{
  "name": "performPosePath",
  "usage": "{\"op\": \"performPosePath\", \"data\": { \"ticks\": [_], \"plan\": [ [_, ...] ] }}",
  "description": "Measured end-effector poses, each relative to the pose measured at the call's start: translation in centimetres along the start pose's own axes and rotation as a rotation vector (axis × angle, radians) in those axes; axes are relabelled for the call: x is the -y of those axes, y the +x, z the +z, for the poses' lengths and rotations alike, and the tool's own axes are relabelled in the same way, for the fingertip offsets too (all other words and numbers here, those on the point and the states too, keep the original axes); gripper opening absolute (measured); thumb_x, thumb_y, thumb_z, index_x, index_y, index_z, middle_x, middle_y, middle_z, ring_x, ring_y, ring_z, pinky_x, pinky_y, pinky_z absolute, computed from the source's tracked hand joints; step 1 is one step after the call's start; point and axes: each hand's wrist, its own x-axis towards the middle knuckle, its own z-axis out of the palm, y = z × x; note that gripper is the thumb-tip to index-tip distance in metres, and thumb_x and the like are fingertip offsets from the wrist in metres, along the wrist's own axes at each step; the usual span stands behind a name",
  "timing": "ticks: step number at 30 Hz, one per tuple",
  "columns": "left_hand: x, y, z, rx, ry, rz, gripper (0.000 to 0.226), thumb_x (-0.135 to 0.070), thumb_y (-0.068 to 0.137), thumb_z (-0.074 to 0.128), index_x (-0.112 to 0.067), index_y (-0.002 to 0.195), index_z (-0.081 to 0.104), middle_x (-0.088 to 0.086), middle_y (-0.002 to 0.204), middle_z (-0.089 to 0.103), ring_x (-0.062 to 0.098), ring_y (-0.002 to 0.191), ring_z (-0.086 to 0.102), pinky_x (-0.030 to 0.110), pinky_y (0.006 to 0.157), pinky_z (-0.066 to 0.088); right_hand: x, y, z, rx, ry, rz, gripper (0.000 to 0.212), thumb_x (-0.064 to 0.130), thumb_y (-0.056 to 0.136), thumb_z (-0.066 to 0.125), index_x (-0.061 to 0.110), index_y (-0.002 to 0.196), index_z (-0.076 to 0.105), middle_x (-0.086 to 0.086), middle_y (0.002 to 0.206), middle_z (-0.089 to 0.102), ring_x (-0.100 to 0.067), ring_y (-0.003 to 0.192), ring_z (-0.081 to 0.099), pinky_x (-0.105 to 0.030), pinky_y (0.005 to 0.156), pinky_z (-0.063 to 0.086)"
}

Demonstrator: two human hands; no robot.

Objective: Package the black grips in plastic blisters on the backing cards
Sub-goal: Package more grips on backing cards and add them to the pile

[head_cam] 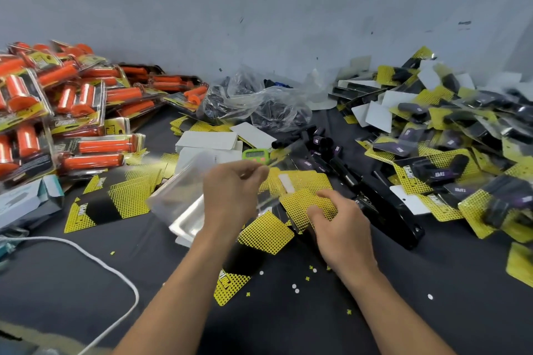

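Spilling along the right, finished packs (450,153); mid-table, right hand (340,228) grips a thin, bendy backing card (302,202) by its edge, left hand (230,196) pinches a clear blister (268,202) by its rim, likely light, slick, crushable; loose black grips (320,138) lie just beyond.

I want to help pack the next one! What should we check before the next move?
1. The blister in hand: ok, the left hand pinches its edge.
2. The backing card ready: ok, the right hand holds it.
3. A grip inside the blister: not ok, none shows; loose black grips lie farther back.
4. The blister lined up on the backing card: cannot tell, blurred.
5. The stapler close by: ok, it lies just right of the right hand.
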Motion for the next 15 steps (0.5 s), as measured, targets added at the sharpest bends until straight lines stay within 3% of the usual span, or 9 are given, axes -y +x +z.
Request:
{"op": "performPosePath", "data": {
  "ticks": [3, 5, 7, 9, 11, 12, 15],
  "plan": [
    [0.3, 0.7, 1.8, 0.119, -0.059, 0.012, 0.017, -0.028, 0.089, 0.081, -0.044, 0.085, 0.077, -0.015, 0.077, 0.078, 0.006, 0.080, 0.074, 0.036, 0.081, 0.061, 1.1, 1.9, -0.8, -0.067, 0.189, -0.025, 0.052, 0.040, 0.096, 0.066, 0.036, 0.146, 0.049, 0.018, 0.131, 0.061, 0.000, 0.114, 0.059, -0.027, 0.096, 0.049],
    [0.6, 1.6, 2.6, 0.192, -0.055, 0.064, 0.022, -0.026, 0.090, 0.080, -0.048, 0.087, 0.076, -0.017, 0.074, 0.076, 0.005, 0.074, 0.072, 0.035, 0.076, 0.060, 2.0, 4.0, -1.3, -0.045, 0.286, 0.017, 0.049, 0.044, 0.094, 0.067, 0.043, 0.139, 0.046, 0.024, 0.108, 0.069, 0.003, 0.091, 0.068, -0.024, 0.078, 0.052],
    [0.9, 2.6, 3.2, 0.234, -0.047, 0.073, 0.016, -0.025, 0.090, 0.080, -0.041, 0.088, 0.080, -0.016, 0.074, 0.076, 0.004, 0.072, 0.071, 0.031, 0.072, 0.059, 2.4, 6.5, -1.7, 0.003, 0.343, 0.042, 0.029, 0.029, 0.093, 0.067, 0.037, 0.119, 0.057, 0.009, 0.081, 0.075, -0.006, 0.062, 0.068, -0.032, 0.063, 0.055],
    [0.9, 3.4, 3.8, 0.212, -0.155, -0.004, 0.012, -0.021, 0.088, 0.081, -0.032, 0.089, 0.084, -0.009, 0.078, 0.078, 0.012, 0.077, 0.075, 0.029, 0.070, 0.061, 2.5, 8.6, -1.6, 0.029, 0.387, 0.059, 0.022, 0.008, 0.094, 0.061, 0.027, 0.103, 0.065, -0.004, 0.068, 0.073, -0.013, 0.050, 0.062, -0.028, 0.050, 0.049],
    [0.7, 3.9, 4.6, 0.154, -0.461, -0.207, 0.015, -0.019, 0.085, 0.083, -0.023, 0.100, 0.082, 0.001, 0.091, 0.081, 0.023, 0.092, 0.078, 0.027, 0.073, 0.061, 2.5, 9.9, -1.0, -0.022, 0.471, 0.116, 0.021, 0.000, 0.097, 0.055, 0.017, 0.095, 0.066, -0.009, 0.065, 0.072, -0.017, 0.049, 0.063, -0.024, 0.044, 0.046],
    [0.7, 4.2, 5.0, 0.170, -0.655, -0.305, 0.027, -0.023, 0.085, 0.081, -0.019, 0.112, 0.078, 0.005, 0.102, 0.081, 0.025, 0.103, 0.076, 0.030, 0.078, 0.061, 2.5, 10.3, -0.6, -0.061, 0.532, 0.150, 0.019, -0.001, 0.098, 0.053, 0.013, 0.095, 0.064, -0.011, 0.066, 0.072, -0.020, 0.050, 0.065, -0.025, 0.044, 0.048],
    [1.5, 4.7, 5.3, 0.441, -1.239, -0.407, 0.072, -0.029, 0.079, 0.076, -0.014, 0.146, 0.056, 0.009, 0.137, 0.067, 0.026, 0.132, 0.061, 0.048, 0.110, 0.048, 2.6, 10.5, 1.0, -0.101, 0.812, 0.289, 0.010, -0.001, 0.103, 0.050, 0.006, 0.100, 0.057, -0.018, 0.072, 0.072, -0.031, 0.057, 0.072, -0.031, 0.050, 0.057]
  ]
}}
